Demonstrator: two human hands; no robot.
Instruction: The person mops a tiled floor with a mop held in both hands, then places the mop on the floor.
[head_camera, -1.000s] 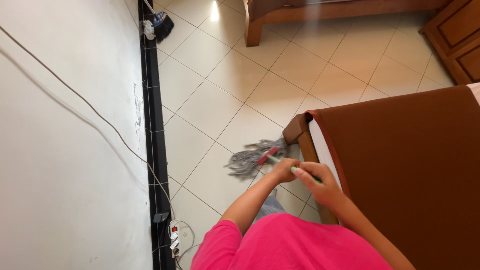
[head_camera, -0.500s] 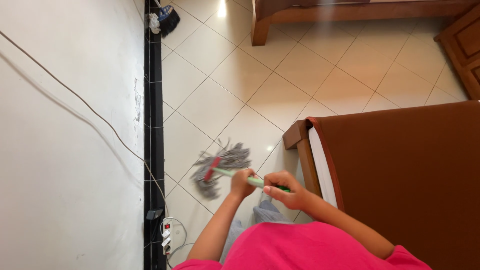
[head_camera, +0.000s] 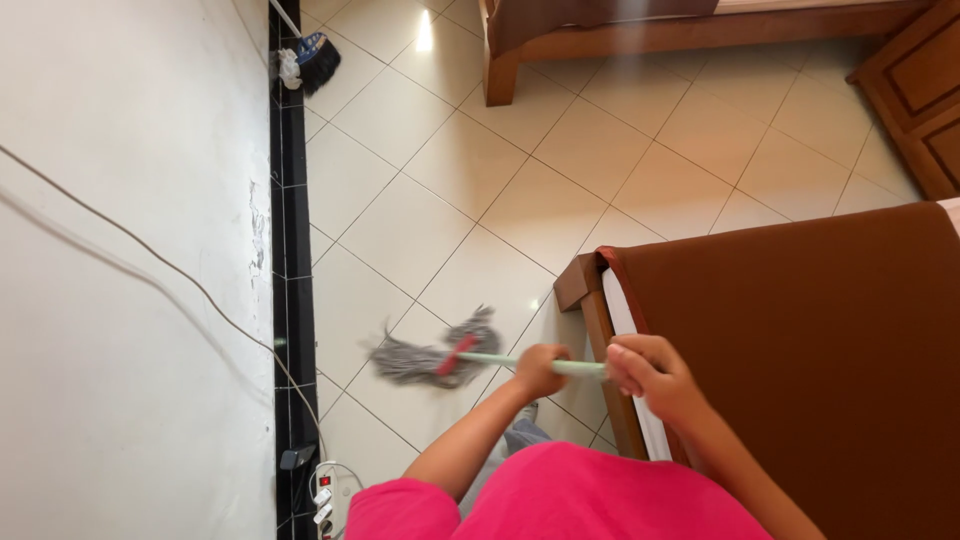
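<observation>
While I look straight down, both of my hands are wrapped around the pale green handle of a mop. My left hand is closed in a fist on the handle, lower down and nearer the mop head. My right hand grips the same handle just behind it, fingers curled over the top.

Past my left hand, the handle runs out to a small red clamp, and beyond that the grey string mop head lies spread on the floor. It is blurred. The floor is made of cream tiles with thin dark joints.

Directly beside my right hand, and under my forearm, is a bed covered in a brown sheet, with a wooden corner post just ahead of my left hand. My pink shirt fills the bottom of the view.

Well beyond the mop head, a white wall rises, edged at its foot with a strip of black tiles. A thin cable runs slantwise across the wall, down to a white power strip on the floor near my left elbow. Far along the wall, well apart from my hands, a dark broom head rests against the black strip. Across the room, more brown wooden furniture stands at the far edge of the tiles.
</observation>
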